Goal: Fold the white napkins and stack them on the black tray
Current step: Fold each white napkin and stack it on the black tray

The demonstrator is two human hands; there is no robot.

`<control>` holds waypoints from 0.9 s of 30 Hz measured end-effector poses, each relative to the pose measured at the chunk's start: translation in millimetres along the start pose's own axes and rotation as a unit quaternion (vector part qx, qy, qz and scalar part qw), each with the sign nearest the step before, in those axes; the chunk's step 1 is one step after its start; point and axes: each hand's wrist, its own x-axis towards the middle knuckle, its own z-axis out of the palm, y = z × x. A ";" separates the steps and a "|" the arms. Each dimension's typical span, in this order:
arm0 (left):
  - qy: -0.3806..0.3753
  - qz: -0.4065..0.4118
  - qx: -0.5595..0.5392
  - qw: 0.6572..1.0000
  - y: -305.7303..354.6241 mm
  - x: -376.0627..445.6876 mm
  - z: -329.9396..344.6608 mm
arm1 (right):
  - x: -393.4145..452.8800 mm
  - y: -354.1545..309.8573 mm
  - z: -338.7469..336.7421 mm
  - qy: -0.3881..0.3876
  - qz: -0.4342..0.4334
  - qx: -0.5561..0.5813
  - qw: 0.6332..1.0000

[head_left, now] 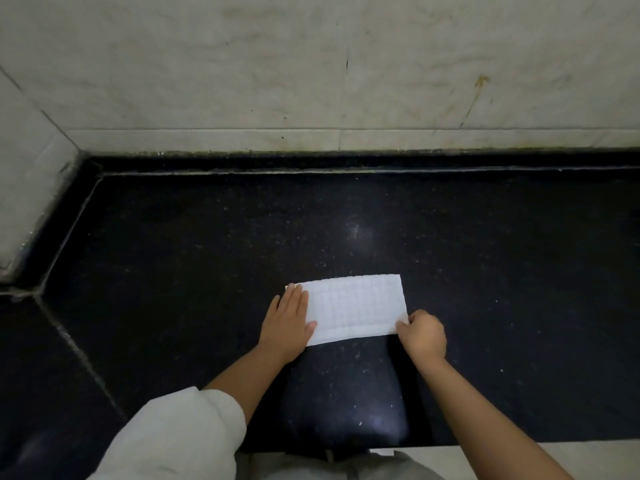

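Observation:
A white napkin (pixel 356 308), embossed with a grid and folded into a long rectangle, lies flat on the black stone counter (pixel 207 258). My left hand (pixel 289 320) rests flat with straight fingers on the napkin's left end, pressing it down. My right hand (pixel 424 334) pinches the napkin's near right corner between thumb and curled fingers. No black tray is in view.
A pale marble wall (pixel 311 64) rises behind the counter, and another (pixel 31 188) on the left forms a corner. A seam (pixel 74 344) runs diagonally across the counter's left part. The counter's front edge (pixel 519 444) lies near my body.

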 end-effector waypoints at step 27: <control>0.027 -0.082 -0.095 0.992 -86.6 -84.5 31.3 | -66.6 -99.0 73.4 -0.092 -0.271 -0.068 0.956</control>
